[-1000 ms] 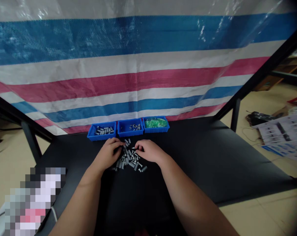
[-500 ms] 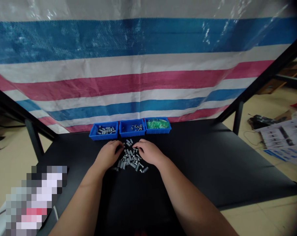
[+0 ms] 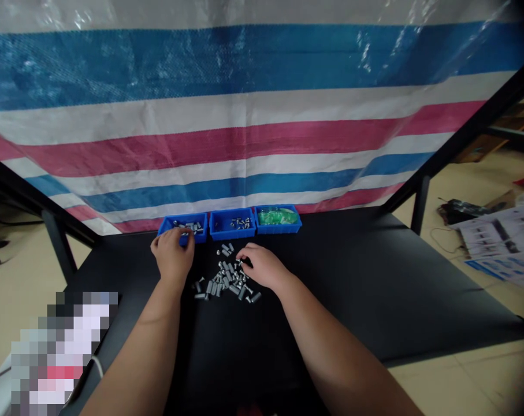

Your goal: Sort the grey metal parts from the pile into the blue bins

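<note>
Two hands in play, three blue bins in a row, one loose pile (image 3: pixel 227 279) of small metal parts on the black surface (image 3: pixel 339 289), too many to count surely. Your left hand (image 3: pixel 173 257) is over the left bin (image 3: pixel 204 236), fingers curled down by its near edge; whether they grip anything or how wide they are open, you can't tell from here. Grey parts (image 3: pixel 196 227) show beyond them. Your right hand (image 3: pixel 264 267) is down at the pile's upper right edge, thumb and forefinger close together, a small screw (image 3: pixel 238 262) right at the tips; no telling if it's pinched. The pile lies to the left of and below those fingers, with a few strays (image 3: pixel 227 248) just above it.

And there's the change: half a second ago your left hand was at the pile, now it has crossed to the bin, uncovering parts at the pile's left edge. Your right hand has barely moved. The middle bin (image 3: pixel 232 234) holds screws, the right bin (image 3: pixel 279 229) green packets (image 3: pixel 279 216).
</note>
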Tool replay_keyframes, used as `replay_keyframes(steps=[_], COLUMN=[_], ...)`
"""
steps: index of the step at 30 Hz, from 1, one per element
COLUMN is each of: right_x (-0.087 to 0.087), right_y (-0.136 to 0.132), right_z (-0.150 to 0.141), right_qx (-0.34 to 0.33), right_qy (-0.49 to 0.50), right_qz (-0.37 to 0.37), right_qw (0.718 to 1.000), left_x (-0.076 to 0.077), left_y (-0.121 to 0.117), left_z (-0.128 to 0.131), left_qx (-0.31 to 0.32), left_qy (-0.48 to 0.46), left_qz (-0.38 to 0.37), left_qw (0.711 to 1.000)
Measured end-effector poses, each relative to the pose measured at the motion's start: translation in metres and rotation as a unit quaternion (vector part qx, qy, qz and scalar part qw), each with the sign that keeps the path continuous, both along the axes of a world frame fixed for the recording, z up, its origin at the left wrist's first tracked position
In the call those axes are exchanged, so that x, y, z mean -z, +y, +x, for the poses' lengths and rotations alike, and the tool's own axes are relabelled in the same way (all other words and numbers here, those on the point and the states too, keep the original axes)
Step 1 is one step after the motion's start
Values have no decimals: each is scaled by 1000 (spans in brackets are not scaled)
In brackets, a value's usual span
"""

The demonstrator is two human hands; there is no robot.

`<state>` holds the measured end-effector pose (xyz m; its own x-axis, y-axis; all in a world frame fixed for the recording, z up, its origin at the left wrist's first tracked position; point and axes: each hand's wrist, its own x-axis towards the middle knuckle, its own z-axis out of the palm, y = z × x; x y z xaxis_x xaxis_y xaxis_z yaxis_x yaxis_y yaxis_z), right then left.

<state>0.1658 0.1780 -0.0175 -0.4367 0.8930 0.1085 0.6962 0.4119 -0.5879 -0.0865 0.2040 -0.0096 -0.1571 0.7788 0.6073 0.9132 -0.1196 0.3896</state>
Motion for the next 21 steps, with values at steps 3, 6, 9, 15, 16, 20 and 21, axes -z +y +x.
replay_keyframes(steps=[3, 6, 9, 15, 16, 20, 21], right_x=[2, 2, 1, 0, 0, 0, -1], right_y=[1, 0, -1, -2, -2, -1, -1], right_z=[-1, -1, -1, -1, -1, -1, -1], right_qx=[1, 4, 2, -5, -5, -5, -4], right_qy=[1, 6, 11, 19, 19, 15, 14], right_qz=[7, 14, 18, 23, 25, 24, 21], right_qw=[1000, 1000, 1000, 1000, 999, 1000, 1000], left_x=[-1, -1, 2, 10, 11, 11, 10], left_y=[-8, -15, -17, -7, -6, -6, -7], left_z=[6, 11, 12, 9, 9, 13, 15], left_qx=[48, 17, -14, 27, 37, 49, 47], left_qy=[21, 44, 50, 54, 54, 52, 51], left_qz=[-17, -35, -66, -83, -80, -77, -78], left_qw=[998, 998, 996, 995, 995, 994, 994])
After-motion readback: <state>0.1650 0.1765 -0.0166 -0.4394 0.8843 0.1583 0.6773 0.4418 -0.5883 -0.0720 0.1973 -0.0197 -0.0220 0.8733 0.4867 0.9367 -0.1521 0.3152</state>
